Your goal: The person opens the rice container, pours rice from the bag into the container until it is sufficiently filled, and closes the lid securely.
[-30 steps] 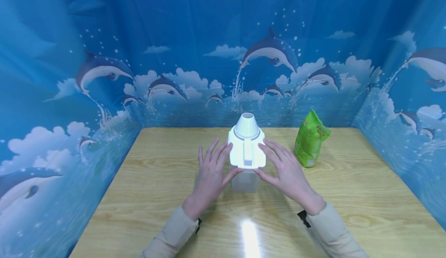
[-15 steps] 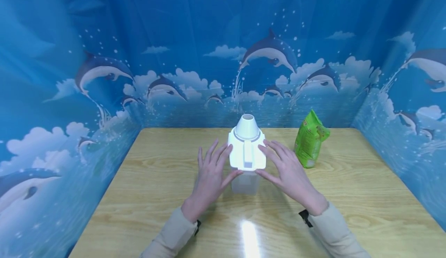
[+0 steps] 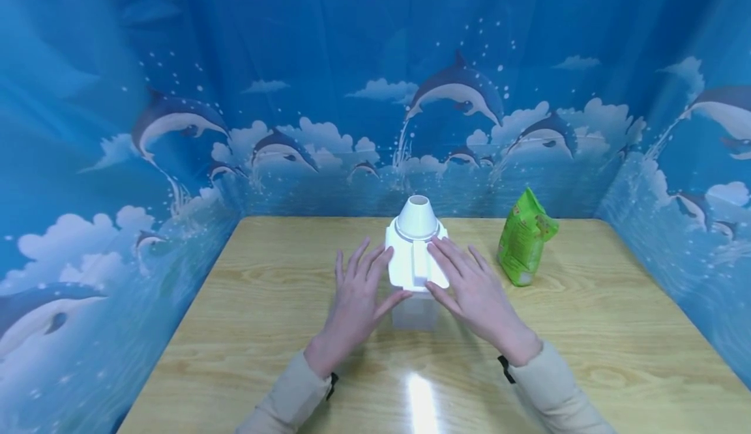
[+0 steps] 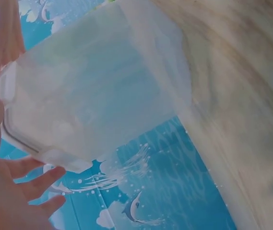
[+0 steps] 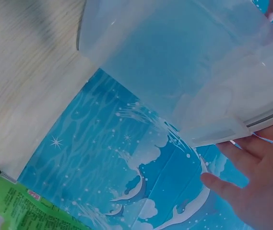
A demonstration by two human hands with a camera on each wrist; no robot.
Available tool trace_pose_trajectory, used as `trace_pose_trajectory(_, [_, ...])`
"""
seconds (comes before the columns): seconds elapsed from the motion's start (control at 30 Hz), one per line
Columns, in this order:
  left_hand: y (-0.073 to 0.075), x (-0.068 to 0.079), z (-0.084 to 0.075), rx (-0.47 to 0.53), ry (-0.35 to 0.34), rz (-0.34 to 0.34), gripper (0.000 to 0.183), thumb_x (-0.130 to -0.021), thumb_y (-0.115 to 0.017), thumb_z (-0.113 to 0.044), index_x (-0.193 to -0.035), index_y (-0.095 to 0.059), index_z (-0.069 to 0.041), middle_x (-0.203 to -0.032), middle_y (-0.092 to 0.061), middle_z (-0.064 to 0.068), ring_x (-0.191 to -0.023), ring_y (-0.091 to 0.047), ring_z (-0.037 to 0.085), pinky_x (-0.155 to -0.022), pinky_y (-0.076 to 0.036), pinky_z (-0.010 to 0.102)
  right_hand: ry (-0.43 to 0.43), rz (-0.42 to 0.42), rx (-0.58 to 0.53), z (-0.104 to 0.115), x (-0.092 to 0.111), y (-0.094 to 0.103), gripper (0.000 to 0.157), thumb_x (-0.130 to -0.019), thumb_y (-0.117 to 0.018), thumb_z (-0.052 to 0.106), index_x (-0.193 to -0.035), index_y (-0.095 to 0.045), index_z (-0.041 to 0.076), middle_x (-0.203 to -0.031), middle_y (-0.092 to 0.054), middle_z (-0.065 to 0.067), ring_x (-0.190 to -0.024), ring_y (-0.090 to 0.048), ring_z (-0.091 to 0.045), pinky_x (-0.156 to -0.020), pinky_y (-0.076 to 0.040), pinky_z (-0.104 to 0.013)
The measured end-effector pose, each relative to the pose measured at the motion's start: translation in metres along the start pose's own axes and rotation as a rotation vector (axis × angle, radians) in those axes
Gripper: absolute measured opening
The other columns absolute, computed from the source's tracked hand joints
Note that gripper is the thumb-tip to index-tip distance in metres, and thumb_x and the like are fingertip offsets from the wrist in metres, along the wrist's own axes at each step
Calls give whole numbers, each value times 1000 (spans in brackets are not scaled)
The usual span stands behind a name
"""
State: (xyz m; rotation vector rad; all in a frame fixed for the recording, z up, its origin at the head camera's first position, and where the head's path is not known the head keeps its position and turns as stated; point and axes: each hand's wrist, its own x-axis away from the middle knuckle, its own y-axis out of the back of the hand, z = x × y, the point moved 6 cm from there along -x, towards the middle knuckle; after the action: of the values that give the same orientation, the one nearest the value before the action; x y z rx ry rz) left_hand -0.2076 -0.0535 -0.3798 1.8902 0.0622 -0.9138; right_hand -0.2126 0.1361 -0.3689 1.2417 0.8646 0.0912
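Observation:
A translucent plastic storage container point(image 3: 414, 314) stands upright on the table, topped by a white lid point(image 3: 401, 266) with a cone-shaped spout point(image 3: 418, 220). At the lid's left edge is my left hand point(image 3: 354, 294), fingers spread and fairly straight, thumb near the front edge. My right hand point(image 3: 480, 294) lies over the lid's right part, its fingertips reaching toward the raised strip in the middle. In the left wrist view, clear walls of the container point(image 4: 98, 81) show below the lid. The right wrist view shows a side clip point(image 5: 215, 132) by my fingers.
To the right on the wooden table point(image 3: 264, 317) stands a green bag point(image 3: 521, 242) with its top folded over. A blue dolphin-print curtain point(image 3: 328, 62) encloses the back and sides.
My right hand has shifted left, from the lid's right edge onto its top. The left hand stays by the left edge. The head view has tilted slightly.

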Motion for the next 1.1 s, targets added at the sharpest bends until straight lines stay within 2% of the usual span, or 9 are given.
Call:
trace_pose_trajectory(0.07, [2,-3,2,26,3,21,72,-100,-41,-63,-146,-52,-9,-147,-54,15,-145,-36,41,-113,-18,75,4,-4,9,0,0,0,76,-106,-22,61,-152,-44,5,-156,-44,-17,-142,-44,-34,-119,-27,-60])
trace_pose_trajectory(0.17, [8,-9,6,81,19,43,62,-103,-41,-57,-141,-58,-11,-143,-58,12,-143,-41,39,-112,-24,74,4,0,17,0,0,-1,76,-106,-20,61,-152,-43,5,-156,-43,-16,-143,-42,-33,-119,-27,-59])
trace_pose_trajectory(0.27, [13,-16,13,124,42,55,42,-103,-57,-41,-135,-63,-13,-137,-63,8,-136,-50,35,-111,-34,68,5,-5,17,1,1,0,76,-107,-21,61,-152,-44,4,-156,-43,-17,-143,-42,-34,-119,-27,-59])
trace_pose_trajectory(0.37, [14,-24,18,159,88,97,36,-103,-60,-32,-134,-64,-14,-135,-65,7,-130,-57,30,-110,-43,56,7,-14,12,1,1,0,77,-107,-20,61,-151,-44,4,-156,-44,-17,-143,-42,-34,-119,-27,-59])
trace_pose_trajectory(0.53, [10,-33,30,294,273,216,44,-104,-58,-34,-141,-57,-11,-139,-62,7,-128,-59,26,-108,-47,47,7,-20,-3,2,1,0,76,-106,-21,61,-151,-44,4,-156,-44,-17,-143,-42,-33,-120,-28,-57])
trace_pose_trajectory(0.77, [-9,-39,44,648,572,302,51,-105,-56,-34,-150,-48,-10,-138,-62,10,-120,-62,27,-96,-56,41,-4,-12,-6,1,1,0,75,-107,-23,60,-152,-43,4,-156,-43,-17,-144,-41,-34,-120,-27,-57])
trace_pose_trajectory(0.87, [-17,-40,48,797,678,327,54,-105,-57,-34,-151,-46,-9,-138,-60,14,-117,-64,28,-91,-59,38,-10,-5,-9,0,1,-1,74,-107,-24,60,-152,-43,5,-157,-42,-16,-144,-41,-34,-120,-27,-57])
trace_pose_trajectory(1.0, [-26,-42,53,947,766,357,59,-104,-59,-35,-151,-44,-4,-136,-58,18,-114,-64,30,-91,-59,38,-11,-5,-11,0,1,-2,74,-107,-25,60,-152,-43,5,-157,-42,-16,-144,-40,-33,-120,-27,-56])
trace_pose_trajectory(1.1, [-30,-44,55,977,795,384,61,-104,-59,-36,-151,-43,-1,-138,-57,20,-115,-64,31,-93,-59,40,-6,-12,-14,1,1,-2,74,-107,-24,60,-152,-44,5,-156,-43,-16,-144,-41,-33,-120,-27,-56])
